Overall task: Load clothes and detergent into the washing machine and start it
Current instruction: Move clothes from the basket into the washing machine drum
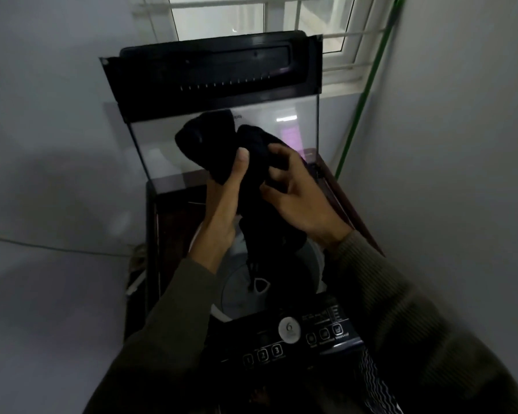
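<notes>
A black garment point(251, 162) hangs bunched over the open top-loading washing machine point(168, 222). My left hand point(222, 210) grips its left side with the thumb pressed on the cloth. My right hand point(296, 195) pinches its right side. The lower end of the garment, with a drawstring and a small tag point(259, 283), dangles into the grey drum point(237, 291). The glass lid point(210, 82) stands folded up at the back. The dark control panel point(290, 339) with its buttons lies at the near edge, below my arms.
White walls close in on both sides. A barred window point(281, 16) is behind the machine. A green pole point(362, 106) leans in the right corner. A cable point(42, 246) runs along the left wall. A striped cloth point(374, 383) hangs at the bottom right.
</notes>
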A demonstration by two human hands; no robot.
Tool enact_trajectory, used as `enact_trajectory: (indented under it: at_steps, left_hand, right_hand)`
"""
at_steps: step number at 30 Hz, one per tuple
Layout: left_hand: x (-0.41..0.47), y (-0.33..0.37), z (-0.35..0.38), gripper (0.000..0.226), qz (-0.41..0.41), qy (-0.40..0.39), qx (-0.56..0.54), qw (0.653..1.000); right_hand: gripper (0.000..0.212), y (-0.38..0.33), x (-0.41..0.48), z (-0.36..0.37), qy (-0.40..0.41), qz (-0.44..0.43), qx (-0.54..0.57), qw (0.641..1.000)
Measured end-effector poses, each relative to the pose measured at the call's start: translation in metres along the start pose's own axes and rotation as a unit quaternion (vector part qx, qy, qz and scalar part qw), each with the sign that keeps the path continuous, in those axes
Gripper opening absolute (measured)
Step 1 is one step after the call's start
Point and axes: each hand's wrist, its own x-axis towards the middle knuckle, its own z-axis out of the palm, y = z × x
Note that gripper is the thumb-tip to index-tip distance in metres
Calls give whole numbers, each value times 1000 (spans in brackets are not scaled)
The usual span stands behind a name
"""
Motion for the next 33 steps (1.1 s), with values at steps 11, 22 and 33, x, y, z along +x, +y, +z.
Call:
enact_trajectory:
  at_steps: [11, 22, 33]
  left_hand:
    - [35, -61, -40, 73, -20, 159, 87, 983]
    - [46, -130, -86, 83, -122, 114, 17, 986]
    - [49, -185, -124, 72, -124, -155, 468, 861]
  right_hand:
    - [86, 70, 3, 26, 66, 18, -67, 995]
    - [124, 175, 8, 30, 21, 147, -211, 966]
    - [87, 235, 11, 10, -194, 301, -423, 832]
